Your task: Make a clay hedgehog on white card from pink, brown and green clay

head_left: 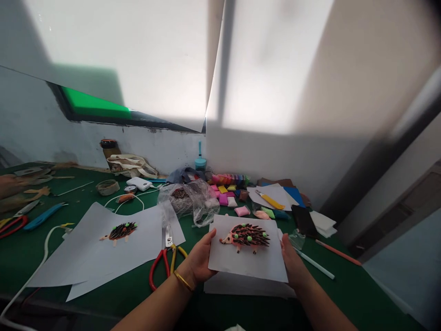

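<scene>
Between my two hands a white sheet of paper (223, 259) is held up at a tilt above the table. On it sits a hedgehog figure (246, 236) with a pinkish body, dark pointed spines and several light green balls. My left hand (201, 257), a gold bangle at its wrist, grips the sheet's left edge with the thumb on top. My right hand (292, 262) grips the right edge; its fingers are partly hidden behind the paper. More white paper (241, 286) lies beneath on the green table. Red-handled scissors (160, 269) and a yellow-handled tool lie left of my left hand.
Left, a second hedgehog (121, 232) rests on white sheets (89, 257). Behind lie a clear plastic bag (188, 202), clay packets (223, 198) and a yellow cutter (270, 200). White (317, 265) and pink (339, 253) sticks lie right. Another person's hand (10, 186) shows far left.
</scene>
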### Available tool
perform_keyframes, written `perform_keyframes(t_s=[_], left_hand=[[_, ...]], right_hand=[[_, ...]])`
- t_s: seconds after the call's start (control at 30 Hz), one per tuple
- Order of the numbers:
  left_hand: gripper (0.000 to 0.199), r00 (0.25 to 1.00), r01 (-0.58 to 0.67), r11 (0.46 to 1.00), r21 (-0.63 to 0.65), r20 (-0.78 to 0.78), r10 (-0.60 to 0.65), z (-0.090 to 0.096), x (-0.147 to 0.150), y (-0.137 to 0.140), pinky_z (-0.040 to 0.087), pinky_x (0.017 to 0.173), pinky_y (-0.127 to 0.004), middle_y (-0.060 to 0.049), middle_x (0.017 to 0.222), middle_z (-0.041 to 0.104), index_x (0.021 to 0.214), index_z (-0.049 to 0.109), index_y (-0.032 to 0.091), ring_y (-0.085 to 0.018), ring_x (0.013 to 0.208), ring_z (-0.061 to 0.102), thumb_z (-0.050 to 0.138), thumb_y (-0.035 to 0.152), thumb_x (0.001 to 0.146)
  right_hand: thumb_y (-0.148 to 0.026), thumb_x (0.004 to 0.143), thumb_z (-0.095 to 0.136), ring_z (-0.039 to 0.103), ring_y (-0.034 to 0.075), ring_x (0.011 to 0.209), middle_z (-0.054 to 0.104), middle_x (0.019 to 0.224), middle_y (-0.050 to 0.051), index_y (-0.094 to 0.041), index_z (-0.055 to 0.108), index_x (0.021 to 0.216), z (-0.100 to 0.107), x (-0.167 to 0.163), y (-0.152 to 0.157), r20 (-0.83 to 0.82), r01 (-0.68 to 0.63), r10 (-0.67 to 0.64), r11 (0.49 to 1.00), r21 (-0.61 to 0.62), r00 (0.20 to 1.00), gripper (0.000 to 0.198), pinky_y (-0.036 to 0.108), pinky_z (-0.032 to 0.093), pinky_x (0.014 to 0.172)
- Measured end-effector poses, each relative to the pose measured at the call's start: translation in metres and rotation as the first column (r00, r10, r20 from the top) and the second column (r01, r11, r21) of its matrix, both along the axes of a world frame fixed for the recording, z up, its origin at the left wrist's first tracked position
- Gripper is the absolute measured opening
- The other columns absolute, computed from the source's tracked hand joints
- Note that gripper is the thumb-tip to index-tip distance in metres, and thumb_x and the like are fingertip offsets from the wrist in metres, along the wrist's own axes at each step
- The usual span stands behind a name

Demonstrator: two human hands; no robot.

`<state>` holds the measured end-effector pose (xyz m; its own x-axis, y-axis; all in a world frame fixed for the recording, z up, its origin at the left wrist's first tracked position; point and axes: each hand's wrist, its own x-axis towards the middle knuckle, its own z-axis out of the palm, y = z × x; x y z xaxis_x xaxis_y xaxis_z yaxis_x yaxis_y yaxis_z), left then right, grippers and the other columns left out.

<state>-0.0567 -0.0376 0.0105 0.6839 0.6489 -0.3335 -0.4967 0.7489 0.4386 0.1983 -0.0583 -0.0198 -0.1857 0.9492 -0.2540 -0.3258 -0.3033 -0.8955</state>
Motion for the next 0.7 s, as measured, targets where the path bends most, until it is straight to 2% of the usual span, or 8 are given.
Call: perform_keyframes(t_s=[0.13,0.27,0.4,0.5,0.57,0.7], left_hand=[[0.059,0.997,-0.049,0.997,-0.055,-0.061,0.045,0.000,-0.003,0.000,0.048,0.086,-0.042,-0.016,0.109,0.065,0.134,0.040,0.014,-0.030,0.097,0.064,0.052,0.043,0.084],[0.059,0.987,-0.117,0.991,-0.063,-0.117,0.109,0.005,-0.022,-0.004,0.050,0.084,-0.041,-0.017,0.108,0.065,0.133,0.041,0.011,-0.030,0.096,0.064,0.054,0.041,0.083],[0.056,0.955,-0.242,0.970,0.017,-0.172,0.241,0.011,-0.058,-0.017,0.053,0.080,-0.039,-0.016,0.105,0.066,0.132,0.043,0.012,-0.029,0.094,0.065,0.056,0.036,0.083],[0.055,0.921,-0.300,0.953,0.040,-0.249,0.300,0.009,-0.093,-0.025,0.055,0.074,-0.039,-0.017,0.101,0.068,0.130,0.045,0.010,-0.030,0.090,0.066,0.057,0.035,0.083],[0.054,0.850,-0.384,0.918,0.096,-0.352,0.392,0.005,-0.117,-0.027,0.056,0.070,-0.041,-0.015,0.099,0.069,0.129,0.046,0.014,-0.030,0.086,0.067,0.060,0.033,0.081],[0.051,0.659,-0.528,0.799,0.287,-0.456,0.598,0.001,-0.155,-0.025,0.057,0.067,-0.040,-0.011,0.097,0.069,0.125,0.050,0.018,-0.029,0.082,0.068,0.065,0.027,0.078]], right_hand=[[-0.077,0.078,0.021,0.061,0.031,0.104,0.068,0.107,0.014,-0.021,0.051,0.128,0.007,0.000,-0.003,0.013,-0.003,0.003,1.000,0.019,1.000,0.080,0.047,0.044,0.090],[-0.077,0.078,0.018,0.058,0.029,0.109,0.066,0.112,0.010,-0.026,0.049,0.128,0.016,-0.012,-0.007,0.041,-0.026,0.023,0.996,0.080,0.999,0.078,0.046,0.041,0.093],[-0.077,0.078,0.018,0.054,0.027,0.114,0.059,0.123,0.008,-0.029,0.042,0.134,0.020,-0.040,-0.014,-0.100,-0.169,0.183,0.977,0.130,0.978,0.078,0.045,0.036,0.097],[-0.076,0.078,0.025,0.053,0.026,0.113,0.053,0.131,0.008,-0.032,0.036,0.138,0.018,-0.064,-0.018,-0.250,-0.284,0.305,0.952,0.117,0.919,0.075,0.045,0.037,0.096],[-0.075,0.079,0.029,0.053,0.025,0.113,0.046,0.137,0.007,-0.033,0.035,0.138,0.016,-0.079,-0.018,-0.305,-0.343,0.361,0.932,0.113,0.881,0.073,0.044,0.037,0.096],[-0.068,0.084,0.031,0.048,0.025,0.121,0.039,0.143,0.006,-0.033,0.038,0.136,0.017,-0.104,-0.011,-0.308,-0.455,0.468,0.883,0.120,0.828,0.063,0.044,0.034,0.100]])
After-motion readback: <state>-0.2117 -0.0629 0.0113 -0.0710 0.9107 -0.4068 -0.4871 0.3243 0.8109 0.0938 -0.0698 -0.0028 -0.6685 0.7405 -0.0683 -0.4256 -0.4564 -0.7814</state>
